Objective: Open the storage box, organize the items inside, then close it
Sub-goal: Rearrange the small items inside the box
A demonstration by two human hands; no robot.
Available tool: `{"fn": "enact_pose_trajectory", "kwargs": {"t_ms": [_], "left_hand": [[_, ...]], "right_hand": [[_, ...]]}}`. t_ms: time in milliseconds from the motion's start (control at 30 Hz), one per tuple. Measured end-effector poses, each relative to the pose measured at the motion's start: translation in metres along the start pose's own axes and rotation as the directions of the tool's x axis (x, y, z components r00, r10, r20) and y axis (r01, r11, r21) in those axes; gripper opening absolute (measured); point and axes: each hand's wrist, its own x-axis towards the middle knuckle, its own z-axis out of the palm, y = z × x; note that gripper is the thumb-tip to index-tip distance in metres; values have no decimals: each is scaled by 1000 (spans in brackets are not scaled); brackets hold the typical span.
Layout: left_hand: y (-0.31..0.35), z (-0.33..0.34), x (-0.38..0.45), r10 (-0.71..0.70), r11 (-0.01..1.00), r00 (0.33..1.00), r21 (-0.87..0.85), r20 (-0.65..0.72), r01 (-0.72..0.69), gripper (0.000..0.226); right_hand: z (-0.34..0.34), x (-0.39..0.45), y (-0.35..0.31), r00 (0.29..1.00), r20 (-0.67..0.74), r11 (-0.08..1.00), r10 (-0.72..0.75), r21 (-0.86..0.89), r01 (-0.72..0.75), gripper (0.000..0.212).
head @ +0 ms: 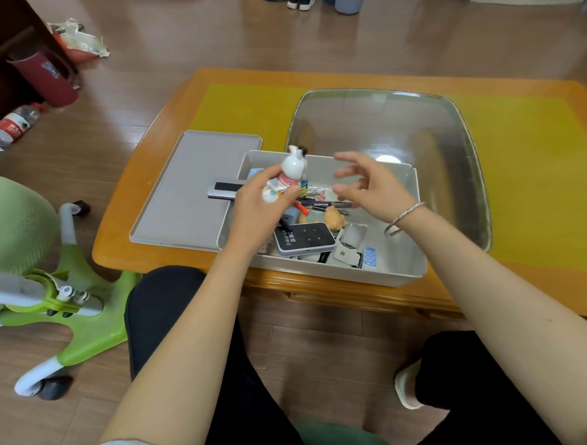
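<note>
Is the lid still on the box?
No, the grey lid lies flat on the table beside the open storage box.

The left hand (257,209) covers the lower body of a white rabbit figurine (293,170) and the right end of a grey remote-like bar (222,189); a second small white toy (270,193) in its fingers is too blurred to identify. The right hand's fingers (347,173) are motion-blurred. Inside the storage box (394,270), pens and clips at 12 o'clock blur together. At the frame's 12 o'clock edge, shoes (300,3) are cut off. At 9 o'clock, a green chair (28,228) is cropped.
</note>
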Motion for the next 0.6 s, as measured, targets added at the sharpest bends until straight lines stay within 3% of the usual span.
{"fn": "enact_pose_trajectory", "kwargs": {"t_ms": [200,333,400,500,600], "left_hand": [[20,34,13,133,983,945,79,300,-164,33],[28,53,23,90,994,915,25,394,-109,24],[29,61,28,31,998,894,32,447,-51,32],[26,69,37,-107,988,895,146,433,48,49],[20,77,44,-139,964,936,262,325,52,29]], "right_hand": [[-31,-2,-7,996,36,993,-80,92,76,41],[-44,-3,-2,999,36,984,-35,175,28,32],[-50,-3,6,1000,-4,975,14,223,-12,25],[-59,-3,24,983,-157,964,91,262,-47,24],[-55,-5,40,961,-270,991,55,130,-21,25]]}}
